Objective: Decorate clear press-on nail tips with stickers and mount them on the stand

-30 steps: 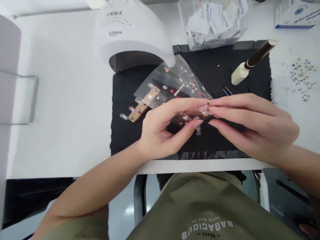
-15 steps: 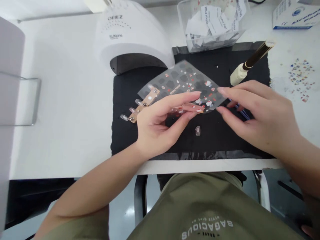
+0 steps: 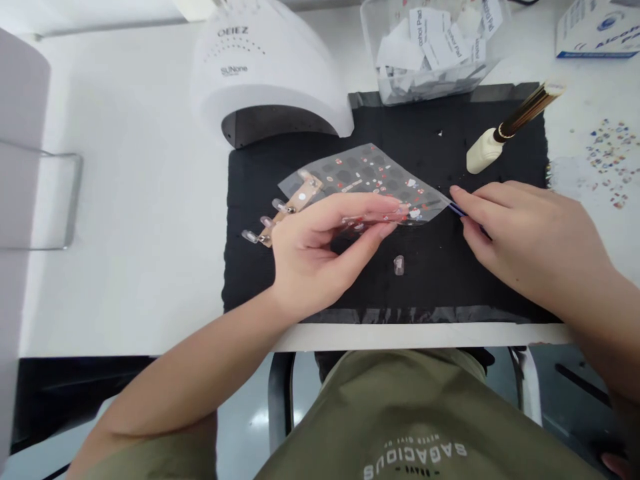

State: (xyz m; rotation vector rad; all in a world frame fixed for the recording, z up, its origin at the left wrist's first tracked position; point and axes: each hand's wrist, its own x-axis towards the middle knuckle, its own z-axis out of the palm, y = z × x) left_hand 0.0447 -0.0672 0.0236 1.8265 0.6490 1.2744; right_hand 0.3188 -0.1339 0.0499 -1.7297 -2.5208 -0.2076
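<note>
My left hand [image 3: 320, 257] pinches a clear sticker sheet [image 3: 370, 175] between thumb and fingers. The sheet is printed with small red and white figures and dark patches. At the sheet's right corner, my right hand [image 3: 530, 243] is closed around blue tweezers [image 3: 458, 209], whose tips reach the corner; most of them is hidden by the fingers. Beside my left hand, a tan display strip [image 3: 300, 198] holds several clear nail tips [image 3: 267, 221] on metal studs, partly behind the hand and sheet. One loose nail tip [image 3: 399, 265] lies on the black mat [image 3: 425, 287] below the sheet.
A white nail lamp [image 3: 280, 60] stands at the back left. Behind the mat is a clear bin [image 3: 385, 90] of alcohol pad packets. A cream bottle [image 3: 484, 152] with a dark cap stands right, near scattered rhinestones [image 3: 613, 157] and an alcohol pads box [image 3: 597, 30].
My right fingers have let go of the sheet's right corner, moved slightly right, and closed on the tweezers. The sheet has tilted flatter in my left hand. The view has shifted slightly.
</note>
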